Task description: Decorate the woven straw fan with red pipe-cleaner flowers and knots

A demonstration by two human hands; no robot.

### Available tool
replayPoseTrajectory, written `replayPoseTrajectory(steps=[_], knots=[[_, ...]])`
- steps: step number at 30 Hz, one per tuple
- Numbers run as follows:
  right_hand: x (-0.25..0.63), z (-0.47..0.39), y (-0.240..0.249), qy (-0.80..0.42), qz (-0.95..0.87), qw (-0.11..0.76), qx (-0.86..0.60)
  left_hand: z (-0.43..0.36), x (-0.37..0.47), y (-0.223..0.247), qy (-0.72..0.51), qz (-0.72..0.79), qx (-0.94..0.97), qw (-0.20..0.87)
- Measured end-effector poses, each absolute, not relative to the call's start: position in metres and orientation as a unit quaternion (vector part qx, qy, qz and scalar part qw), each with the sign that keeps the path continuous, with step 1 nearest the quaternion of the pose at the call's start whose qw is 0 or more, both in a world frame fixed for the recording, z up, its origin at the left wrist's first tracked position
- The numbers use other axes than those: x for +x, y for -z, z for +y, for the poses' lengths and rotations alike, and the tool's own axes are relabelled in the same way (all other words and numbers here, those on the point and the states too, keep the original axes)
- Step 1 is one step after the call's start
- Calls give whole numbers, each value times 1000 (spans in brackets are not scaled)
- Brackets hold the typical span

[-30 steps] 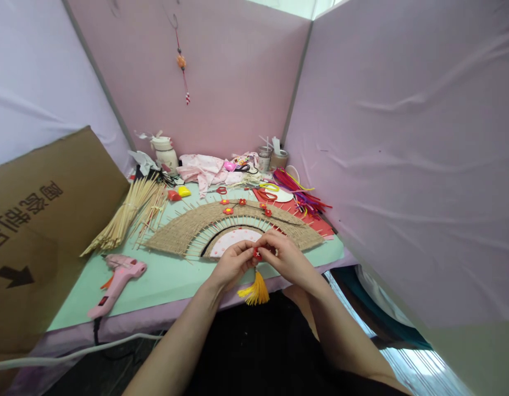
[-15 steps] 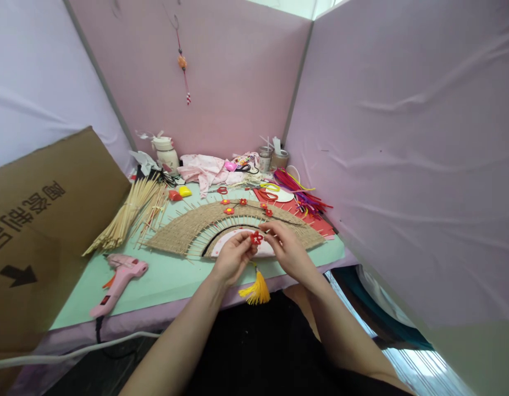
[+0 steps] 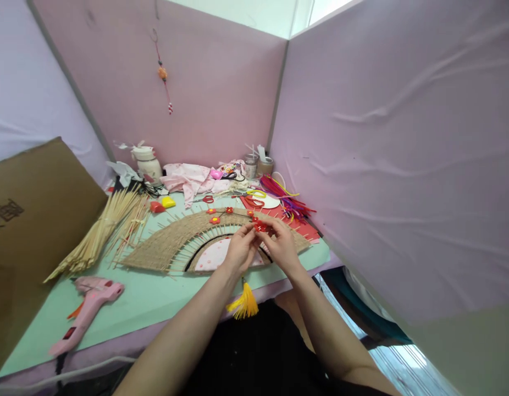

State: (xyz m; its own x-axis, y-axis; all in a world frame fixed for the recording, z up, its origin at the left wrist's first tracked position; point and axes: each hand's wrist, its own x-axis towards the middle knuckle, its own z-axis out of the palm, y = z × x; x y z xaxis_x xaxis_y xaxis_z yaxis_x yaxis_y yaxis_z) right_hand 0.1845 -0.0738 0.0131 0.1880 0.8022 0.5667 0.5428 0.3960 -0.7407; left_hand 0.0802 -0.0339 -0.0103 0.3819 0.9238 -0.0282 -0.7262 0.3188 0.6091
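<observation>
A small red flower (image 3: 260, 226) is pinched between the fingertips of my left hand (image 3: 242, 248) and my right hand (image 3: 281, 245), above the fan. The fan (image 3: 155, 245) is a wide arc of woven tan cord over thin sticks, with a pale dotted half-round centre (image 3: 211, 255). Several red and orange flowers (image 3: 214, 220) lie along a dark twig on its upper part. A yellow tassel (image 3: 244, 302) hangs at the fan's lower edge. My hands cover part of the fan's right half.
At the left lie a pink glue gun (image 3: 87, 311), bundled sticks (image 3: 98, 234) and a cardboard box (image 3: 44, 220). Behind the fan are red-handled scissors (image 3: 208, 199), pink cloth (image 3: 191, 179), a bottle (image 3: 147, 164), cups (image 3: 265, 166) and coloured pipe cleaners (image 3: 285, 195).
The view has turned to the right. My hands have come closer together, with the right fingers now on the red flower, and both have risen slightly over the fan.
</observation>
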Motion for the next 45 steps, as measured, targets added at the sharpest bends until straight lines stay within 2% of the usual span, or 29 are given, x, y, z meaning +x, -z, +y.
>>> replayPoseTrajectory(steps=[8,14,20,27,32,45], knots=[[208,-67,0,-114,-630,546,-540,-21,101,14,-516,217,288,777],[214,-69,4,-213,-584,598,-505,-17,98,16,-518,208,284,780],[211,-75,-3,-295,-555,559,-541,-23,97,16,-531,202,338,750],[215,-74,-6,-390,-497,567,-529,-24,96,20,-512,209,414,723],[214,-72,-1,-455,-426,591,-512,-24,95,19,-487,195,360,772],[203,-74,-9,-401,-435,599,-539,-26,95,18,-515,215,363,746]])
